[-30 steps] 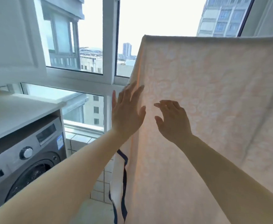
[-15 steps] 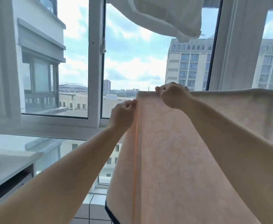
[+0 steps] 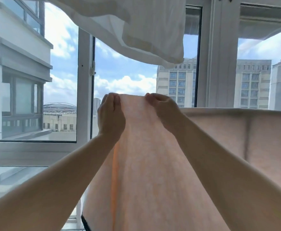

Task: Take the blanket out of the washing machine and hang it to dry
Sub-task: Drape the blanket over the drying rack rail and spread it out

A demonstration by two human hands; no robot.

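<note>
A pale peach blanket (image 3: pixel 153 164) hangs in front of me, draped over a line or rail that its top fold hides, and stretches to the right edge of the view. A dark trim shows at its lower left corner. My left hand (image 3: pixel 110 117) pinches the top edge at the blanket's left end. My right hand (image 3: pixel 163 110) grips the same edge a short way to the right. The stretch of cloth between both hands is pulled up above the rest of the top edge. The washing machine is out of view.
A white cloth (image 3: pixel 136 27) hangs overhead, sagging down toward the blanket. White window frames (image 3: pixel 84 90) stand right behind the blanket, with buildings outside. A white counter top (image 3: pixel 6 179) lies at the lower left.
A second ago both hands were open against the blanket's face. They rose to its top edge and closed on it, then moved apart and lifted it. My view tilted upward.
</note>
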